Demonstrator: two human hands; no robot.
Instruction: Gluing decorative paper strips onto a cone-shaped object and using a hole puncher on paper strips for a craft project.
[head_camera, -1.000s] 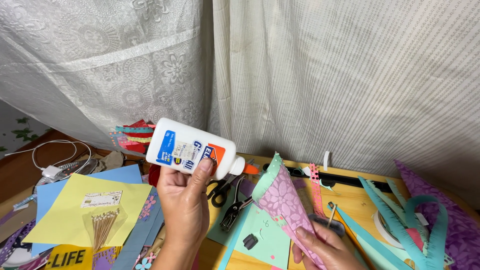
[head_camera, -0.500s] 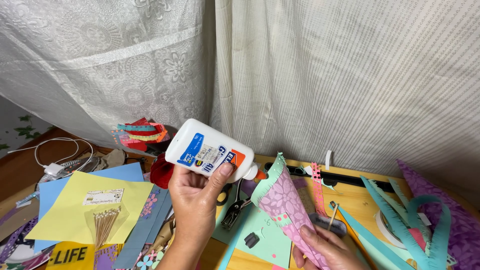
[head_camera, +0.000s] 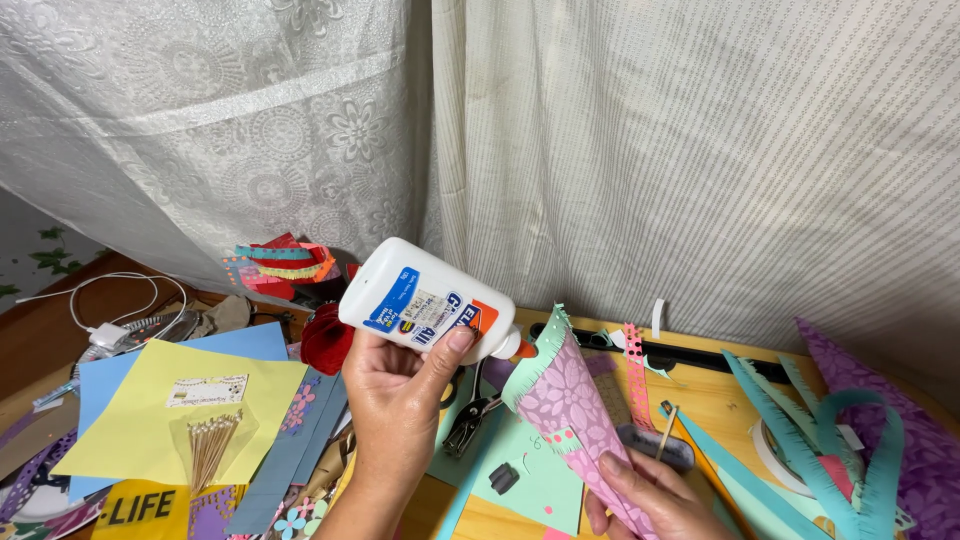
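glue bottle (head_camera: 425, 303), light and squeezable, sat gripped mid-body in left hand (head_camera: 395, 385); right hand (head_camera: 650, 495) pinched flimsy cone (head_camera: 580, 415).

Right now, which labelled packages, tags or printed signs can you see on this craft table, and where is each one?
White plastic glue bottle: held tilted in the left hand, orange nozzle at the pink paper cone held by the right hand; blue and orange label.
Small white rectangular label card: lying on the yellow paper sheet, left of the hands.
Yellow printed sign with black letters: bottom left, partly cut off.
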